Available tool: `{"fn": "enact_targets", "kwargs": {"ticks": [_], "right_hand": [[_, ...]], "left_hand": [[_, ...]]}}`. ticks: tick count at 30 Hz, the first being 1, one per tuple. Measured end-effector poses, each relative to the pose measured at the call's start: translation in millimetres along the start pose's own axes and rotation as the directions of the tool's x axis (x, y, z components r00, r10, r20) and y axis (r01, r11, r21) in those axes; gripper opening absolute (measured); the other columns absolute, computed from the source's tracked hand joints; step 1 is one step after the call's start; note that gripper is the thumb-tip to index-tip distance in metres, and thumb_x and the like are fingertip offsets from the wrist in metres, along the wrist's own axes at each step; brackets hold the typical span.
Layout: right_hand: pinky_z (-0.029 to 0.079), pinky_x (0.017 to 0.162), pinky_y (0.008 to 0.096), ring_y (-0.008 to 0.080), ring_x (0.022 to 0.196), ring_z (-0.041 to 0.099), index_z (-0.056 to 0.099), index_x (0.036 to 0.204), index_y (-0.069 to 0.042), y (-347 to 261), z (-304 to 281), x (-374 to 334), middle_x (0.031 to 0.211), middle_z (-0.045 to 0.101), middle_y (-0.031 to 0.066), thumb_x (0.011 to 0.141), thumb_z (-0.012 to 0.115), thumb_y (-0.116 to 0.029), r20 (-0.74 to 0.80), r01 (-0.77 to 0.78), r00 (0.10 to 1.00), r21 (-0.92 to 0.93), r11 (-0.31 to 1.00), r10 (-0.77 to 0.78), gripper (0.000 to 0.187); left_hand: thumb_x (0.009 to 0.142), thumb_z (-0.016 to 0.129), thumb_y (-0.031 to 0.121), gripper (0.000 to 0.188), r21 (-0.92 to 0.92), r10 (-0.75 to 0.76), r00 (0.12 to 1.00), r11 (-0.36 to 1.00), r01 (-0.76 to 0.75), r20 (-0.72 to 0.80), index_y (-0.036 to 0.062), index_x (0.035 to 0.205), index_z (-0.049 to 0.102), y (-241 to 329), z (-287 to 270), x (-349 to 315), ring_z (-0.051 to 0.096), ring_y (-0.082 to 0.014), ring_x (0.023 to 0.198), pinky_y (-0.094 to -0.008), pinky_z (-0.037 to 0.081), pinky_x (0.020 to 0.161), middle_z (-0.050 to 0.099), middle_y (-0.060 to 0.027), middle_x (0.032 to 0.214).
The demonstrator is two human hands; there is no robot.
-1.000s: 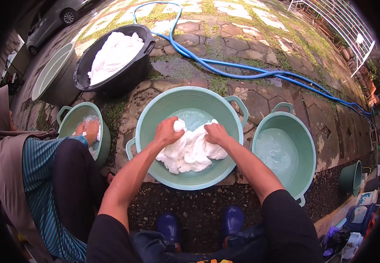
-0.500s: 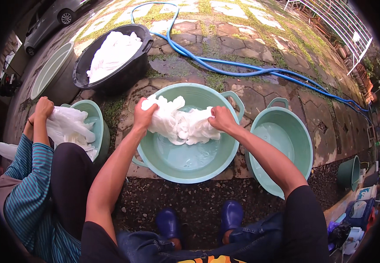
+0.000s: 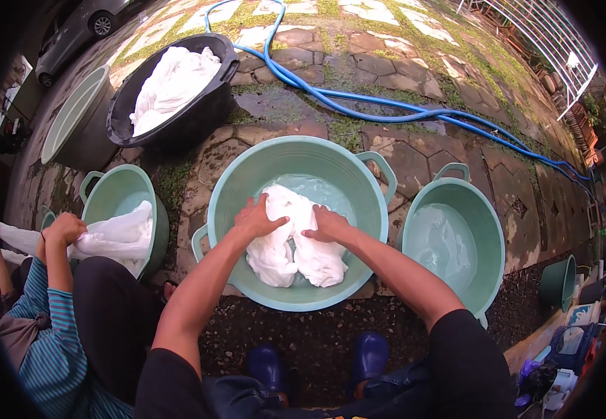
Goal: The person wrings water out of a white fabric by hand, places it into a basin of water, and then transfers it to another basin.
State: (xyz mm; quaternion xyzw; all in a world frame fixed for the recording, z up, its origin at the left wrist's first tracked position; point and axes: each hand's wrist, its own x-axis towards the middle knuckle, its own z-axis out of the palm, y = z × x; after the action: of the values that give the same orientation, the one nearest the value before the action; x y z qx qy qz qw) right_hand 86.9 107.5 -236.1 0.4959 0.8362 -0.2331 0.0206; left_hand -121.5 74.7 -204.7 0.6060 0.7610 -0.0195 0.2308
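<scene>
A bunched white cloth (image 3: 287,244) lies low in the large green basin (image 3: 303,148) before me, wet in shallow water. My left hand (image 3: 255,219) grips the cloth from its left side, the thumb laid over it. From the right, my right hand (image 3: 328,225) holds the same cloth, thumb and fingers to either side of a fold. Parts of the fingers are hidden in the fabric. Both forearms reach in over the basin's near rim.
At left, a person in a striped sleeve (image 3: 65,307) handles white cloth (image 3: 118,234) over another green basin (image 3: 118,188). A black tub (image 3: 125,105) behind holds white fabric (image 3: 176,84). A green basin with water (image 3: 481,209) stands at right. A blue hose (image 3: 380,115) crosses the paving.
Both hands have lowered the white cloth into the basin and moved closer together. The basin appears slightly lower in view. The neighbouring person's hands and cloth have shifted downward.
</scene>
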Motion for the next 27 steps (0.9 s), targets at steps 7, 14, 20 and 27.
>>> {"fn": "enact_targets", "kwargs": {"ticks": [7,14,20,27], "right_hand": [[0.044,0.09,0.0496,0.0434,0.099,0.056,0.055,0.103,0.003,49.8,-3.2,49.2,0.111,0.056,0.0269,0.079,0.047,-0.012,0.046,-0.208,0.978,0.194,0.959,0.203,0.029],[0.045,0.084,0.0499,0.0383,0.102,0.056,0.052,0.107,-0.002,28.9,-25.6,62.6,0.108,0.057,0.0192,0.079,0.051,-0.005,-0.263,0.212,0.924,-0.255,0.943,-0.279,0.029],[0.029,0.101,0.052,0.0415,0.122,0.039,0.039,0.134,-0.004,27.4,13.2,61.9,0.129,0.046,0.0201,0.088,0.046,-0.04,-0.074,0.088,0.992,-0.163,0.983,-0.101,0.059],[0.02,0.109,0.0502,0.0426,0.129,0.032,0.038,0.135,-0.003,29.4,5.6,74.8,0.136,0.042,0.0198,0.087,0.042,-0.05,0.136,0.024,0.99,-0.022,0.999,-0.021,0.068]], "left_hand": [[0.08,0.055,0.03,0.045,-0.057,0.189,0.979,0.981,-0.185,0.07,0.009,0.119,0.048,-7.2,12.9,37.4,0.056,-0.0418,0.1,-0.051,0.047,0.081,0.055,-0.0205,0.116],[0.082,0.047,0.023,0.05,0.528,0.552,0.775,0.777,-0.343,-0.308,0.011,0.131,0.043,16.6,16.2,41.4,0.033,-0.0372,0.13,-0.055,0.02,0.107,0.038,-0.0194,0.138],[0.076,0.046,0.057,0.086,0.252,0.521,0.847,0.838,-0.483,-0.109,0.0216,0.147,0.015,22.4,63.0,63.4,0.012,-0.0336,0.14,-0.0565,0.002,0.11,0.009,-0.0162,0.152],[0.077,0.046,0.055,0.082,0.271,0.454,0.891,0.856,-0.441,0.014,0.0186,0.146,0.021,27.9,54.9,67.7,0.013,-0.0356,0.139,-0.057,0.005,0.11,0.014,-0.0191,0.15]]}}
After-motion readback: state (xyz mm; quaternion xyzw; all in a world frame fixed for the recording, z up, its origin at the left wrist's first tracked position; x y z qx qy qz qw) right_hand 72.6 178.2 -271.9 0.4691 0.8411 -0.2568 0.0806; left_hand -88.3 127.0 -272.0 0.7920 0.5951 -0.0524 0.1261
